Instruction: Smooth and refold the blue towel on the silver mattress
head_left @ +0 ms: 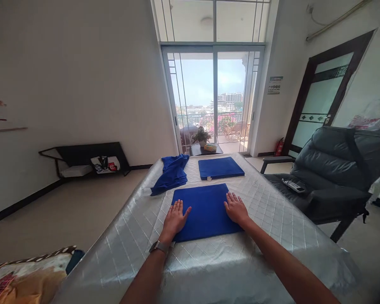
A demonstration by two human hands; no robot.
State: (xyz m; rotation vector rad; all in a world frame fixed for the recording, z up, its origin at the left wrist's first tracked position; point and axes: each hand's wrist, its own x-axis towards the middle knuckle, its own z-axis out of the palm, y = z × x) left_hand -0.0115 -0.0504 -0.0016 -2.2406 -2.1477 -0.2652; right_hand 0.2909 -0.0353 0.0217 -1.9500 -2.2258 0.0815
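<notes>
A flat blue cloth rectangle [204, 213], which looks like a folded piece of fabric, lies in front of me on a silver quilted cover [129, 236]. My left hand [176, 217] rests on its left edge with fingers stretched out. On its right edge lies my right hand [236, 207], palm down with the fingers flat. Just beyond is a second folded blue cloth [221, 167] with a small white tag at its near edge. To its left a crumpled blue cloth [172, 172] is spread loosely.
A dark padded armchair [329, 169] stands at the right with a white device [294, 185] on its seat. Behind the covered surface is a small table [194, 150] with a potted plant [202, 135]. Patterned bedding [34, 278] lies at the lower left.
</notes>
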